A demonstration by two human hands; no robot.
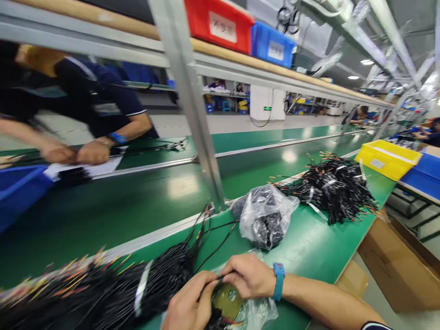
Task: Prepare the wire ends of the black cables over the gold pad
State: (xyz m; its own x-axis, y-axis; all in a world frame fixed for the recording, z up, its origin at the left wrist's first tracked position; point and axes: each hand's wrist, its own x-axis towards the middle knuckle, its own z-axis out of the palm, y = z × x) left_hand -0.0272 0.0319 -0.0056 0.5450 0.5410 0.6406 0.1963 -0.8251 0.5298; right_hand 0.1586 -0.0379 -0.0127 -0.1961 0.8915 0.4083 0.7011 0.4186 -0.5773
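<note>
My left hand (189, 300) and my right hand (250, 276) meet low in the middle, thumbs and fingers pinched on a thin black cable (221, 277). Most of that cable is hidden by my fingers. Beneath them lies a yellowish-green flat piece (227, 300) with a hole, on clear plastic film (263, 311). Dark parts with red and yellow wire ends show at the lower edge. Left of my left hand is a large bundle of black cables (168, 270), tied with a white band (141, 288). Beyond my right hand sits a clear plastic bag (266, 217) holding black parts.
Another heap of black cables (338, 188) lies farther right on the green bench, near a yellow bin (388, 158). A metal post (189, 96) rises ahead. Across the green middle strip a co-worker's hands (94, 151) work beside a blue bin (20, 188). Cardboard boxes (398, 266) stand at right.
</note>
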